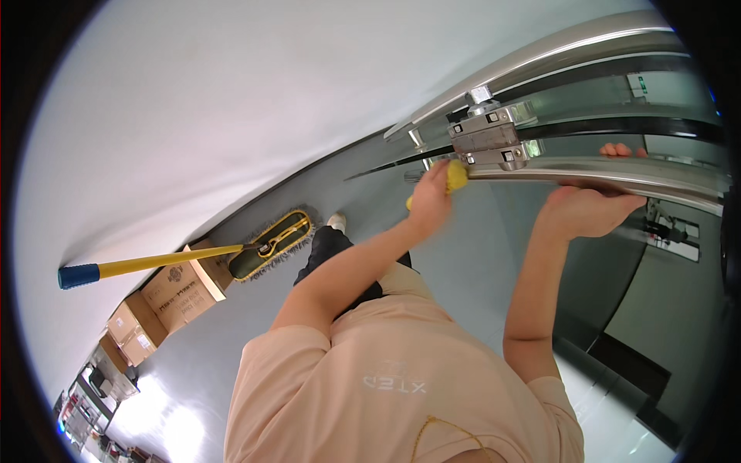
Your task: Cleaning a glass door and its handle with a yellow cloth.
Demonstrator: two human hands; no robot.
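Observation:
My left hand [431,197] grips a yellow cloth or sponge [457,175] against the end of a steel tube handle [556,172]. Farther right along that tube, my right hand [596,211] is closed around it. Fingertips [616,150] show on the tube's far side; they may be partly a reflection. A metal lock fitting [485,137] sits just beyond the left hand, at the dark edge [399,163] of a glass panel. A second steel tube [538,61] runs roughly alongside on the other side.
A dust mop [270,245] lies flat on the grey floor [243,335], its yellow handle [168,261] leaning toward the white wall [202,104]. Cardboard boxes [176,295] stand along this wall. A shoe [337,221] shows near the mop. Shelving with mixed items [81,411] is at lower left.

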